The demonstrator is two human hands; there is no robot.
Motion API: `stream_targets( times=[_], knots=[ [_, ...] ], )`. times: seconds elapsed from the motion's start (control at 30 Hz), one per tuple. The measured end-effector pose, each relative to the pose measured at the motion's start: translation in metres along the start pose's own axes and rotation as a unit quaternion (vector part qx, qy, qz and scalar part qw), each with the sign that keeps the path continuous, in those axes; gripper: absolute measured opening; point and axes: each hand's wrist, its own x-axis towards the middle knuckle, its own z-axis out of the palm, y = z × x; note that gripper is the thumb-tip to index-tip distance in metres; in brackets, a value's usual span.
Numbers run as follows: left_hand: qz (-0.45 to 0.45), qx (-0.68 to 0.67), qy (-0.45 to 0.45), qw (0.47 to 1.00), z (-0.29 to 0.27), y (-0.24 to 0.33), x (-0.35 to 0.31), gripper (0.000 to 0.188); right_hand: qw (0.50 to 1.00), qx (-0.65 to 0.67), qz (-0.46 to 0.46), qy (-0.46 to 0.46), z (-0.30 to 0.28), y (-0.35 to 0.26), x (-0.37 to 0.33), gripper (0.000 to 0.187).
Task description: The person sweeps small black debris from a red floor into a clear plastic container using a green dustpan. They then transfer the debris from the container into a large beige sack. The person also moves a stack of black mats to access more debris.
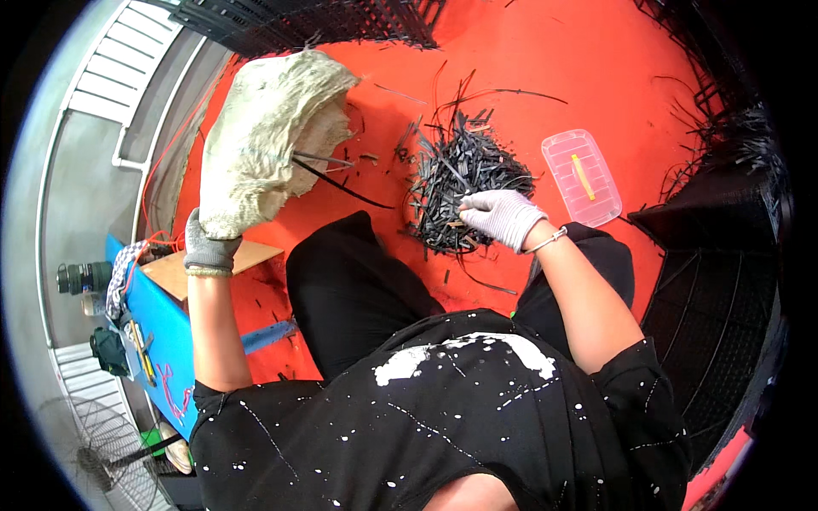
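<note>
While left hand (210, 248) clamps pale sack (256, 128), right hand (501, 216) is at black strip pile (477, 163). Can't tell whether it's pinching any.

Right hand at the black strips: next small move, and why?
Probably close the right hand on a small bunch: its fingers are at the pile of black strips, while the left hand grips the pale sack to the pile's left. Whether it already pinches any strips, I can't tell.
</note>
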Motion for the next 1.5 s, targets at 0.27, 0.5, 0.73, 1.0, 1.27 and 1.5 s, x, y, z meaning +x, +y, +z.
stream_targets(
  times=[0.27, 0.5, 0.73, 1.0, 1.27, 1.5],
  knots=[
    [0.168, 0.316, -0.150, 0.922, 0.023, -0.010, -0.138, 0.039, 0.999, -0.034, -0.003, -0.009, 0.021, 0.031, 0.030, 0.036],
    [-0.155, -0.129, -0.048, 0.978, 0.005, -0.051, -0.143, 0.044, 0.988, -0.110, -0.014, -0.110, 0.061, -0.005, 0.074, 0.066],
    [-0.171, -0.004, -0.067, 0.983, 0.025, -0.056, -0.136, 0.045, 0.993, 0.002, -0.115, -0.036, 0.141, -0.062, 0.126, 0.065],
    [0.184, 0.613, 0.045, 0.767, 0.010, 0.025, -0.129, 0.042, 0.993, -0.104, -0.040, 0.041, 0.136, -0.075, 0.155, 0.026],
    [0.098, 0.707, -0.197, 0.672, 0.171, -0.064, -0.069, 0.063, 0.820, -0.077, -0.420, 0.382, 0.098, -0.094, 0.134, 0.012],
    [0.016, 0.460, -0.187, 0.868, 0.125, -0.086, -0.047, 0.038, 0.829, -0.208, -0.440, 0.275, 0.083, -0.093, 0.108, 0.016]
  ],
)
